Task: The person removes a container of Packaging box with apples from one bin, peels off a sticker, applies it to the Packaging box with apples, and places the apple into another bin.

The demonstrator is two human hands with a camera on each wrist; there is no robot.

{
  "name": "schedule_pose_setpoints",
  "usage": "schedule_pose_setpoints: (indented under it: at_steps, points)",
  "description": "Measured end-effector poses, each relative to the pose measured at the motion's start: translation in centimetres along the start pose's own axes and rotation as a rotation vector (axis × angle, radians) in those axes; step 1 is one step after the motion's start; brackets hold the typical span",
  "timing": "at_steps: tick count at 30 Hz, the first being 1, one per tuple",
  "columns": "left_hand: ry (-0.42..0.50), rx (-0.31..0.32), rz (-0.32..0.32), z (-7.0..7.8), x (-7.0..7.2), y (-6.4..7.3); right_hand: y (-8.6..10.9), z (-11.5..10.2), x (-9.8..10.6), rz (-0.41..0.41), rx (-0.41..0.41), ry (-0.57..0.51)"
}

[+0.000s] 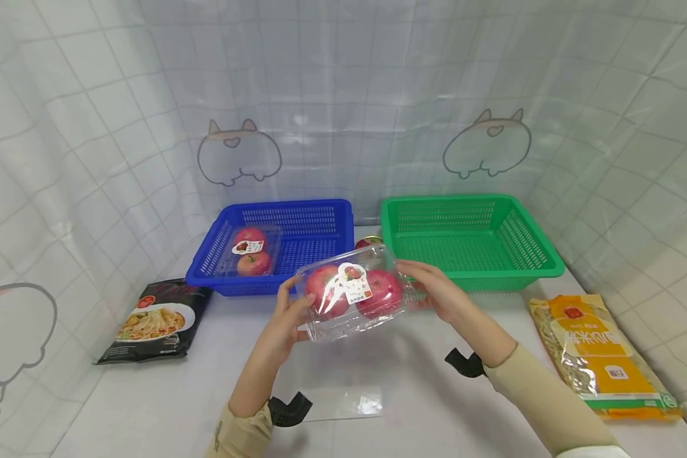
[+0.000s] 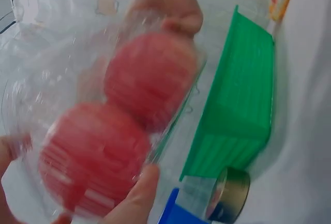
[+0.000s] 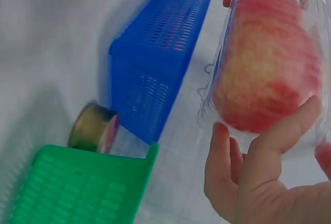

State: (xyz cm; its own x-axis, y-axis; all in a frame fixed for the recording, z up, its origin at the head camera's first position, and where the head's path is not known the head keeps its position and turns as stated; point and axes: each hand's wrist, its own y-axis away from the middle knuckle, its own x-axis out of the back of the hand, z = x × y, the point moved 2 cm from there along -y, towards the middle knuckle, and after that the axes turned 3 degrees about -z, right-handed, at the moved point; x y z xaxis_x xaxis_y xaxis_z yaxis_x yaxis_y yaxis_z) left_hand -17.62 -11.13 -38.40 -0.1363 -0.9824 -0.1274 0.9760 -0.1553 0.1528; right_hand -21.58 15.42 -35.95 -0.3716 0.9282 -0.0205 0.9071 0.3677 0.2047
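Observation:
A clear plastic box of two red apples [image 1: 352, 294] is held up over the white table, tilted, with a white label on its top. My left hand [image 1: 286, 324] grips its left end, the thumb lying over the lid. At the other end my right hand [image 1: 435, 289] holds the box by its right side; the fingers are partly hidden behind it in the head view. In the right wrist view the fingers of the right hand [image 3: 269, 167] press against the plastic near an apple [image 3: 269, 74].
A blue basket [image 1: 315, 286] with another box of apples [image 1: 252, 251] stands at back left. A green basket [image 1: 486, 283] stands at back right, a tin can [image 2: 230, 195] between them. A black noodle packet [image 1: 154, 321] lies left, a yellow food bag [image 1: 601, 350] right.

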Motion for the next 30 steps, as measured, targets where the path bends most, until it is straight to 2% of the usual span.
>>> schedule_pose_setpoints:
  at_steps: [3, 9, 12, 15, 19, 23, 30]
  points:
    - [0.07, -0.004, 0.051, 0.2, -0.1, -0.5, -0.7, -0.7, -0.3, 0.014, 0.035, -0.045]
    - [0.209, -0.054, 0.149, 0.6, -0.8, -1.5, -2.1, -1.4, -1.5, 0.107, 0.099, -0.081]
    - [0.287, -0.09, 0.219, 0.8, -1.0, -2.2, -3.0, -1.3, -2.8, 0.134, 0.096, -0.116]
    - [0.356, -0.14, 0.297, 1.1, -1.2, -2.9, -4.0, -1.1, -4.5, 0.138, 0.072, -0.199]
    - [0.386, -0.202, 0.385, 1.4, -1.4, -3.8, -5.5, -1.4, -6.9, 0.142, 0.035, -0.322]
    - [0.383, -0.23, 0.431, 1.5, -1.5, -4.7, -6.8, -1.9, -8.4, 0.175, 0.01, -0.414]
    - [0.395, -0.281, 0.489, 1.8, -1.2, -6.0, -8.9, -3.0, -9.1, 0.212, -0.043, -0.45]
